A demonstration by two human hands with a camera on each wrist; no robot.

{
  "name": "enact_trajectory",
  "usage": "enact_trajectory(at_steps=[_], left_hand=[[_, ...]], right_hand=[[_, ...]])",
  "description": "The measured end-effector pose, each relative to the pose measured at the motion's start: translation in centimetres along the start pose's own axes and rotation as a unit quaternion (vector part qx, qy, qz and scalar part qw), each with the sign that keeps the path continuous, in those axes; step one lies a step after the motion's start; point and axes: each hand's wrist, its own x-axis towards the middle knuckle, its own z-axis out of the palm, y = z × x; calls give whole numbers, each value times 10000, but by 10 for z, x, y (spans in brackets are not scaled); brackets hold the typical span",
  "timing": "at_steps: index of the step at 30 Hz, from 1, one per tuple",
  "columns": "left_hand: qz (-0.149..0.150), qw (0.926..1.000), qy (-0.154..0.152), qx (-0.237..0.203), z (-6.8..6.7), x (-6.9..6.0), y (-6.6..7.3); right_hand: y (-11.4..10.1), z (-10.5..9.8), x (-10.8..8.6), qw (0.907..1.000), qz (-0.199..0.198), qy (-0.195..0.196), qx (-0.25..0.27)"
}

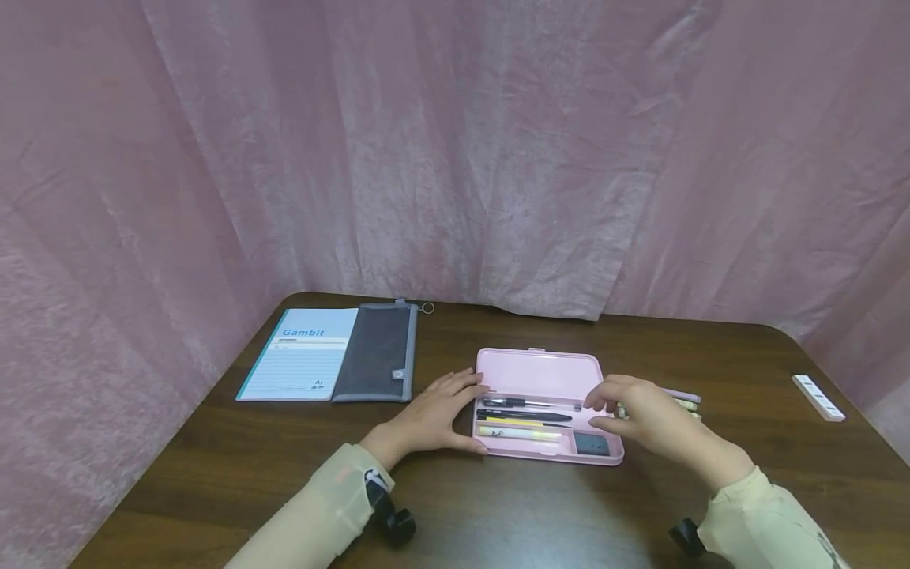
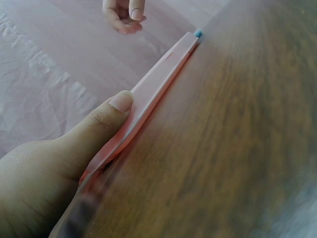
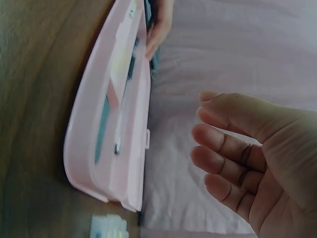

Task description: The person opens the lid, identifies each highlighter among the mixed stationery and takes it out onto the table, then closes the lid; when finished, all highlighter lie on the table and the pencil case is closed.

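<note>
An open pink pencil case (image 1: pixel 538 371) lies on the table, its lid folded back. Inside are a clear pen with a black grip (image 1: pixel 508 402), a black pen (image 1: pixel 529 415), a slim yellow item (image 1: pixel 519 423), a pale yellow highlighter (image 1: pixel 515 433) and a dark eraser (image 1: pixel 592 444) in the corner compartment. My left hand (image 1: pixel 435 415) holds the case's left end, thumb at the front corner and fingers by the hinge. Over the right end hovers my right hand (image 1: pixel 643 415), fingers loosely bent, with nothing between them in the right wrist view.
Several pens or markers (image 1: pixel 686 397) lie right of the case, partly hidden behind the right hand. A notebook (image 1: pixel 306 356) and a grey zip pouch (image 1: pixel 375 352) lie at the left. Near the right edge sits a small white box (image 1: pixel 817 397). A pink curtain (image 1: pixel 455 158) hangs behind the table.
</note>
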Motion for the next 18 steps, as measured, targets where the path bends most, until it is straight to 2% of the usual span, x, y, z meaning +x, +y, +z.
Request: enact_trajectory(at_steps=[5, 11, 18], left_hand=[[3, 10000, 7, -4, -1, 0, 0], [1, 10000, 14, -5, 0, 0, 0], [27, 10000, 50, -43, -2, -1, 2]], right_hand=[[-4, 13, 7, 9998, -105, -153, -8], [-7, 30, 14, 9990, -234, -306, 214], [-11, 47, 19, 9988, -290, -373, 96]])
